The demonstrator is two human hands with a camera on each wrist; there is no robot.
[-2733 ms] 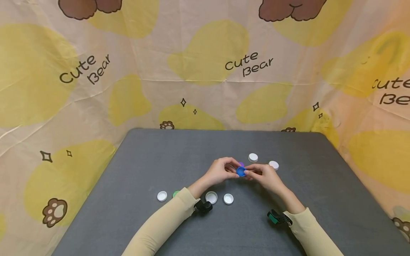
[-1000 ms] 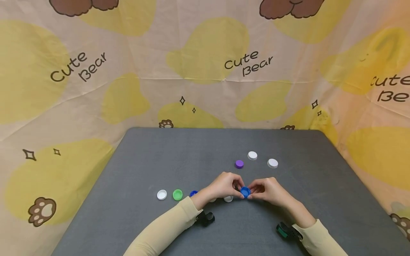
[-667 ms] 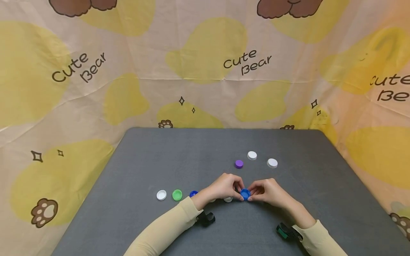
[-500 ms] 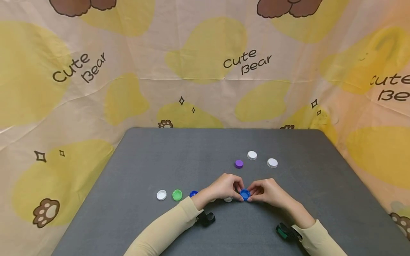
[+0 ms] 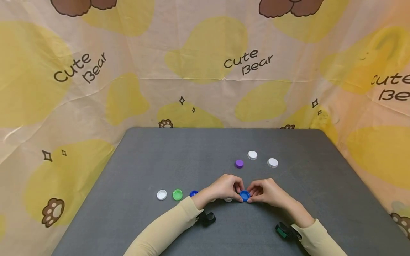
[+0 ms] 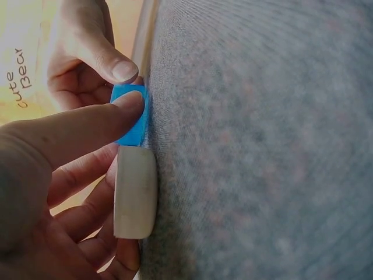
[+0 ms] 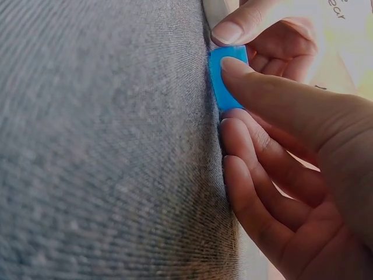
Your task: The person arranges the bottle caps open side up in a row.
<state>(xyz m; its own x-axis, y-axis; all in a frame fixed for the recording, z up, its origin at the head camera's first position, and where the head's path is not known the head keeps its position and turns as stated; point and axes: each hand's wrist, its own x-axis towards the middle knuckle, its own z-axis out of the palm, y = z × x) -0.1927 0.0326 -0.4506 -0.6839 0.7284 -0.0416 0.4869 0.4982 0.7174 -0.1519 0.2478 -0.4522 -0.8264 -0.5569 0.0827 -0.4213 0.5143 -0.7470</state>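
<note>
A blue bottle cap (image 5: 245, 195), hollow side up, sits on the grey table between both hands. My left hand (image 5: 224, 186) pinches its left side, the thumb (image 6: 129, 104) lying across the cap's wall in the left wrist view. From the other side my right hand (image 5: 267, 190) pinches it too, thumb (image 7: 236, 69) on the near wall. Right beside the blue cap is a white cap (image 6: 135, 192), partly hidden under the left hand in the head view. Other fingers of both hands curl loosely near the tabletop.
Left along the same row lie a white cap (image 5: 161, 195), a green cap (image 5: 177, 194) and a darker blue cap (image 5: 193, 193), partly covered by the left wrist. Farther back are a purple cap (image 5: 239, 164) and two white caps, one (image 5: 252, 155) left of the other (image 5: 273, 163).
Both hands have brought the blue cap from beside the purple cap toward the near row and down to the table. In the last half second it has shifted only slightly nearer.
</note>
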